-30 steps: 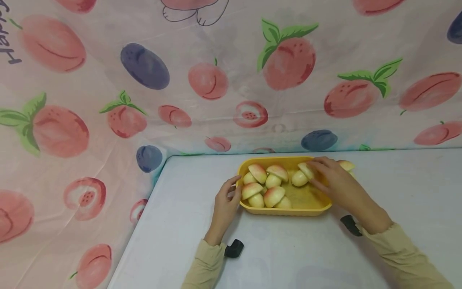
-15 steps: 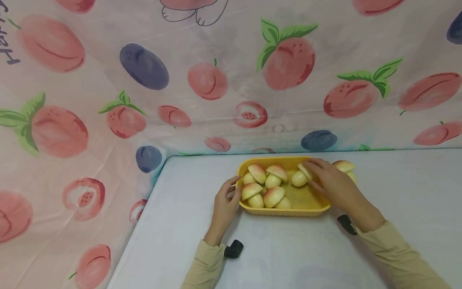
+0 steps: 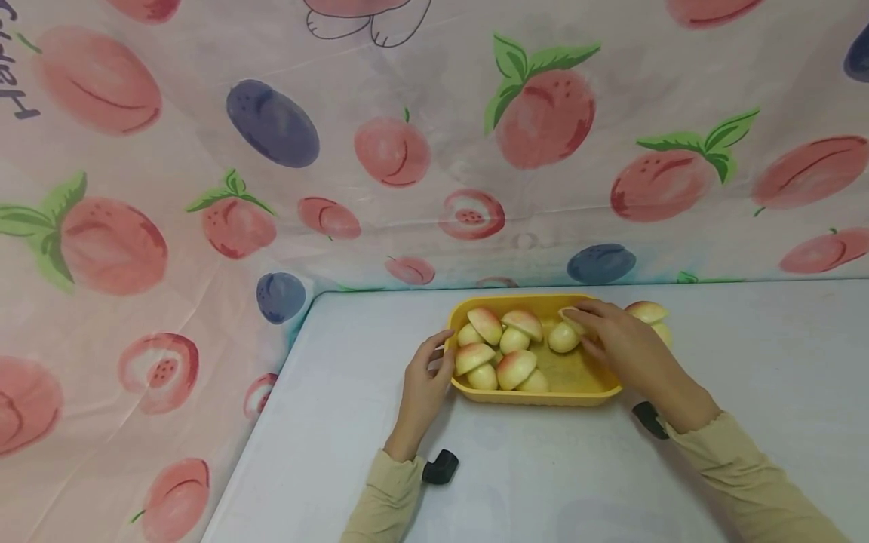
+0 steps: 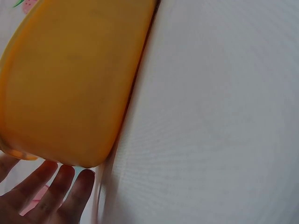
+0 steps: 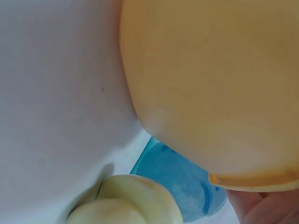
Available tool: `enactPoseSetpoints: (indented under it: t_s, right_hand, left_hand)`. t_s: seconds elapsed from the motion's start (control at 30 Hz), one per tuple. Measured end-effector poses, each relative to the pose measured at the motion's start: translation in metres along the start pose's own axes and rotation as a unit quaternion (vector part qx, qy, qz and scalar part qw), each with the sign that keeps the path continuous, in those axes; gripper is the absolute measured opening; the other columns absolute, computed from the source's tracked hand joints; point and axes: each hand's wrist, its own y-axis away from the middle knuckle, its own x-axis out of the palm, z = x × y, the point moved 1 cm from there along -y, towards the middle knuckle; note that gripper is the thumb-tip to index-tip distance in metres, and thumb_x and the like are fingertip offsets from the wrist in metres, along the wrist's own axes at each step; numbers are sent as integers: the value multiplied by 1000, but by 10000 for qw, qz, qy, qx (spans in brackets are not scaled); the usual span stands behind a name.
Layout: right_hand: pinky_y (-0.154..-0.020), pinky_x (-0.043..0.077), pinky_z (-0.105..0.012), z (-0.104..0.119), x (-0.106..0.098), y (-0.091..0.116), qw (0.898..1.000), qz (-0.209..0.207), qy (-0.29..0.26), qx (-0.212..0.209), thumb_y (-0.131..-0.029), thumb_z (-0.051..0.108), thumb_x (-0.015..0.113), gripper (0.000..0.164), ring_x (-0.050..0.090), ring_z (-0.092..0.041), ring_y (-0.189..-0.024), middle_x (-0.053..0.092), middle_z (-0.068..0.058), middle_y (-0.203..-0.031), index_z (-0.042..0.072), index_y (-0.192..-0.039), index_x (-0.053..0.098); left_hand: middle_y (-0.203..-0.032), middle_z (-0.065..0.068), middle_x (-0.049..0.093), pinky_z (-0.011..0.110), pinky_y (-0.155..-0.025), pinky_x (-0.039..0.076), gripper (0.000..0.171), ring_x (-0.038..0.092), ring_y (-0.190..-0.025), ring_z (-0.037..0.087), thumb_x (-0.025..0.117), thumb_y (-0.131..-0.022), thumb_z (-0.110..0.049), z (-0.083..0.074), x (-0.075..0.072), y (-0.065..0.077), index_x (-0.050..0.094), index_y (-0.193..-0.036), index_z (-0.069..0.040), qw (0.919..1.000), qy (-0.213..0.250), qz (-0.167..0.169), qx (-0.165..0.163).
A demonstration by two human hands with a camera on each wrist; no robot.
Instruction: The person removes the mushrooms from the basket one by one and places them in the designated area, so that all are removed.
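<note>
In the head view a yellow tray (image 3: 536,397) stands on the white table with several toy mushrooms in it, pale-stemmed and red-tinged on the cap. My left hand (image 3: 424,381) touches the tray's left end; in the left wrist view its fingertips (image 4: 84,179) meet the tray's wall (image 4: 70,93). Over the tray's right side, my right hand (image 3: 627,351) grips the cap of one mushroom (image 3: 563,337), whose stem points left. Its fingers partly cover that cap. The right wrist view shows the tray's outside and only part of this hand (image 5: 273,207).
Outside the tray, beyond my right hand, another mushroom (image 3: 648,313) lies on the table (image 3: 543,467); the right wrist view shows this mushroom (image 5: 135,198) close up. A fruit-print cloth (image 3: 407,226) hangs behind and to the left.
My right hand has shifted slightly left over the tray, with the mushroom's cap in its fingers turning a little. My left hand has stayed at the tray's end.
</note>
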Motion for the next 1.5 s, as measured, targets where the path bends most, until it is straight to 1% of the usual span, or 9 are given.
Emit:
enactPoseSetpoints:
  t_s: [0.1,0.17,0.37,0.43,0.6,0.83,1.07,1.3,1.5]
  right_hand:
    - [-89,51,-56,0,0,0,9999,-42,-91,-2,-85,-2,72,46,57,-45,-118,59,-26,-131,-1,-130,63]
    - [-89,50,-56,0,0,-1,9998,-78,-156,10,-85,-3,72,45,57,-45,-117,59,-27,-130,-3,-129,63]
    - [-91,50,-57,0,2,-1,9995,-199,-263,18,-82,-3,74,46,57,-46,-114,60,-28,-129,-7,-126,63]
    - [-91,50,-56,0,2,0,9993,-251,-281,16,-82,-2,75,45,57,-45,-114,60,-27,-129,-8,-125,63]
    - [-92,49,-56,2,1,0,9987,-316,-405,44,-82,-3,75,45,56,-43,-115,60,-26,-128,-8,-125,62]
    - [-93,48,-57,7,-5,-3,9971,-495,-581,-11,-83,-4,73,44,56,-42,-116,62,-24,-126,-5,-126,63]
    - [-90,50,-58,10,-13,-2,9955,-853,-391,-92,-80,-6,74,42,58,-42,-113,64,-22,-122,-5,-122,66]
    - [-93,48,-59,9,-24,1,9950,-954,-299,-70,-77,-6,78,47,57,-41,-115,63,-21,-123,-6,-122,65]
    - [-91,49,-59,6,-29,6,9933,-1116,-257,-115,-77,-7,75,45,57,-40,-114,63,-21,-123,-6,-121,65]
  left_hand:
    - [-138,15,58,37,-87,54,33,62,-111,35,54,-100,-3,0,0,0,59,-133,1,10000,-23,35,20]
    - [-139,15,57,37,-87,54,33,62,-112,35,53,-101,-3,4,1,-1,59,-133,0,10000,-29,48,2]
    - [-141,10,56,38,-88,54,35,62,-112,31,55,-101,-7,37,6,-7,59,-136,-6,10000,-29,-15,12]
    - [-141,8,56,37,-88,54,34,62,-112,29,55,-102,-10,41,7,-7,59,-136,-9,10000,-18,-17,43]
    - [-140,4,57,34,-87,54,33,62,-112,24,55,-102,-15,42,5,-6,60,-135,-14,9999,-24,13,117]
    - [-138,2,58,31,-87,55,33,63,-111,22,54,-103,-16,41,2,-5,60,-135,-15,9999,-81,8,80]
    - [-140,3,57,35,-88,54,33,62,-112,24,55,-102,-15,41,1,-6,60,-135,-14,9999,-61,36,102]
    - [-140,1,57,34,-88,54,33,62,-112,23,55,-102,-17,42,3,-8,61,-135,-16,9999,-19,33,113]
    - [-141,1,57,37,-88,54,33,62,-112,24,55,-103,-17,40,5,-8,61,-135,-16,10000,-18,31,88]
